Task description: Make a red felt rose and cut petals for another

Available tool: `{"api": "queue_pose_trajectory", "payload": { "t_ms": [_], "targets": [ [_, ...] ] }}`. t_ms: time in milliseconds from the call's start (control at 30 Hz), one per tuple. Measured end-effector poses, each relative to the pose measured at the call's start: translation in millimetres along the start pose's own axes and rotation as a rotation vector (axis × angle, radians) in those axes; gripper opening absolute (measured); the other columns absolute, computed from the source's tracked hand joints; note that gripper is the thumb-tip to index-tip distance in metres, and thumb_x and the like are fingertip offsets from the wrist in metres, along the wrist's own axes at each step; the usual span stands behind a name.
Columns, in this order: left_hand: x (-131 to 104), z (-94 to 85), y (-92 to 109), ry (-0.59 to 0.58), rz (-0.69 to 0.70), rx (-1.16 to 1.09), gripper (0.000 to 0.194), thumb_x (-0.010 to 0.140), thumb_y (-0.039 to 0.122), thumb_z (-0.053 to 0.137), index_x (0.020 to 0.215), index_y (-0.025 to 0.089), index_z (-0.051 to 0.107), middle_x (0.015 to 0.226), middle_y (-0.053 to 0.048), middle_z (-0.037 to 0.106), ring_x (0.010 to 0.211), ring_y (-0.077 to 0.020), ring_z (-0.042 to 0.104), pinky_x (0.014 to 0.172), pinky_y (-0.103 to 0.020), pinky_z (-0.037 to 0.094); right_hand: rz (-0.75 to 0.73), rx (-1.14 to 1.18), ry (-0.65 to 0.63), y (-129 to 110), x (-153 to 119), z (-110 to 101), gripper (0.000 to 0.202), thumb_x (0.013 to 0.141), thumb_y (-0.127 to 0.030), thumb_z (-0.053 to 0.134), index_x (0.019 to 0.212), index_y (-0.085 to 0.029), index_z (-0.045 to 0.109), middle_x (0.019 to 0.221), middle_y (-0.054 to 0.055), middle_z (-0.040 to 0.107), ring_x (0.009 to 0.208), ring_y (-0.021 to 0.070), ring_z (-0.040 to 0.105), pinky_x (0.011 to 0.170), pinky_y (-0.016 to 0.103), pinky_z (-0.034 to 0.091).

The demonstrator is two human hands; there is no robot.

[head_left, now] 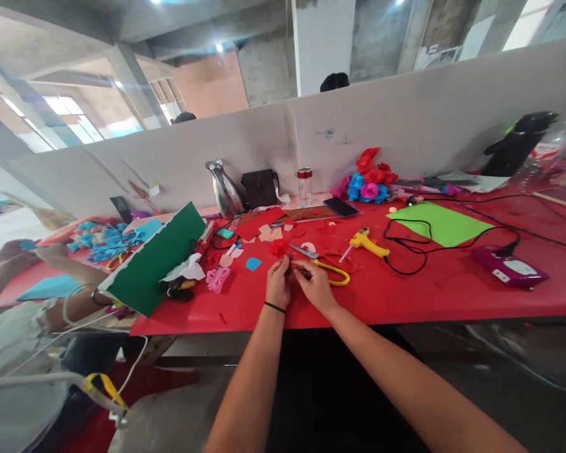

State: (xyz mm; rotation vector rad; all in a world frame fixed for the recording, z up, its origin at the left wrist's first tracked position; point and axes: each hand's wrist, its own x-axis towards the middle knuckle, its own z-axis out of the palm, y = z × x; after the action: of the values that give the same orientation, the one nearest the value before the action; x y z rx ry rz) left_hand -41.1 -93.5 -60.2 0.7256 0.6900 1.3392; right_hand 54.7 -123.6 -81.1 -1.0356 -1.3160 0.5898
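The left hand (278,283) pinches a red flower (278,247) over the table (405,289); the right hand (316,287) is narrowed just beside it, its hold unclear. The flower looks part-formed, with loose paper pieces (266,233) unused beyond. Farther back, the steel jug's (226,194) and lidded jar's (305,187) contents cannot be told; bunched flowers (370,190) look finished.

A craft workshop, shown by bare concrete walls (266,69), paper flowers (370,179) and a glue gun (368,243) (yellow) on a worktable (405,292).
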Motion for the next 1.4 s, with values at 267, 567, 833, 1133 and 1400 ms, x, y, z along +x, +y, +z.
{"api": "queue_pose_trajectory", "payload": {
  "t_ms": [267,567,833,1133,1400],
  "targets": [
    [-6,6.9,1,-0.080,-0.011,-0.052,0.030,0.058,0.034,0.083,0.068,0.016,0.061,0.068,0.003,0.064,0.060,-0.0065,0.056,0.062,-0.019,0.045,-0.086,-0.077,0.052,-7,-1,-1,0.022,0.085,-0.023,0.055,0.101,-0.022,0.071,0.102,0.008,0.073,0.091,0.0217,0.067,0.079,0.035,0.053],
    [-5,4.3,0,-0.037,0.079,-0.116,0.033,0.054,0.029,0.086,0.067,0.017,0.058,0.063,0.007,0.060,0.056,-0.0035,0.053,0.056,-0.015,0.039,-0.178,-0.060,0.040,-15,-2,-3,0.021,0.086,-0.021,0.055,0.099,-0.026,0.071,0.101,0.005,0.073,0.095,0.0209,0.067,0.088,0.036,0.052],
    [-5,1.7,1,-0.069,0.091,-0.101,0.020,0.059,0.020,0.081,0.068,0.016,0.064,0.073,0.001,0.067,0.068,-0.0079,0.060,0.071,-0.020,0.046,-0.109,-0.087,0.067,-14,-1,-2,0.014,0.083,-0.025,0.058,0.091,-0.021,0.068,0.090,0.006,0.069,0.076,0.0188,0.063,0.067,0.031,0.052],
    [-12,-5.3,5,-0.141,0.130,0.047,0.019,0.052,0.012,0.075,0.069,0.018,0.069,0.072,0.000,0.071,0.070,-0.0137,0.062,0.073,-0.025,0.049,-0.127,0.067,0.071,-22,-6,-6,0.021,0.080,-0.031,0.065,0.099,-0.022,0.065,0.100,0.007,0.053,0.075,0.0163,0.055,0.065,0.031,0.050],
    [-17,-5.2,4,-0.235,0.050,0.096,0.028,0.050,0.017,0.082,0.076,0.018,0.072,0.075,-0.001,0.071,0.076,-0.0173,0.065,0.080,-0.030,0.051,-0.094,0.167,0.061,-21,-8,-7,0.011,0.076,-0.033,0.068,0.081,-0.023,0.066,0.102,0.006,0.052,0.090,0.0205,0.054,0.072,0.031,0.051]
  ]
}}
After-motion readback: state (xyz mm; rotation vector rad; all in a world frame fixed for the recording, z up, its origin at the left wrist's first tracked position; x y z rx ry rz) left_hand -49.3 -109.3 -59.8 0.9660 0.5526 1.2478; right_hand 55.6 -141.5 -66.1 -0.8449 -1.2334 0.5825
